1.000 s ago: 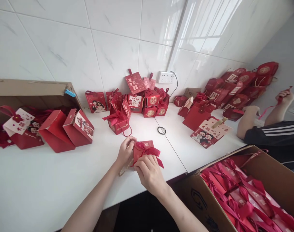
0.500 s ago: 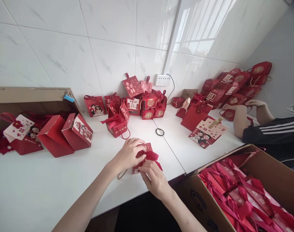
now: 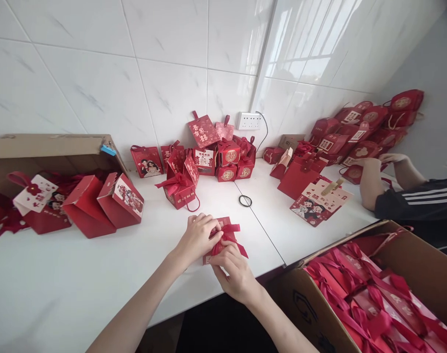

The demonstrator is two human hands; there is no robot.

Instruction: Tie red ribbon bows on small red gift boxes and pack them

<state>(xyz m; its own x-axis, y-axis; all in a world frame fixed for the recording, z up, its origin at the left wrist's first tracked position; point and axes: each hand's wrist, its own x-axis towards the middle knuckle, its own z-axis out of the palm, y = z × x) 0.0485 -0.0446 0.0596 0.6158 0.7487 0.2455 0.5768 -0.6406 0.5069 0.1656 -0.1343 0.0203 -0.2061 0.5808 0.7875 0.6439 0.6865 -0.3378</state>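
Observation:
A small red gift box lies on the white table in front of me, with a dark red ribbon tied in a bow on its top. From the left, my left hand pinches the ribbon near the knot. My right hand is closed on a lower loop of the same ribbon, close to the box's near side. My fingers cover the knot and part of the box.
Red gift boxes stand along the tiled wall, with more piled at the back right. An open carton of ribboned boxes is at the right front, another carton at the left. A black ring lies ahead. A co-worker's arms reach in from the right.
My fingers have shifted slightly on the ribbon, and more of the bow shows. The cord loop beside the box is now mostly hidden behind my left forearm. The view has moved a little.

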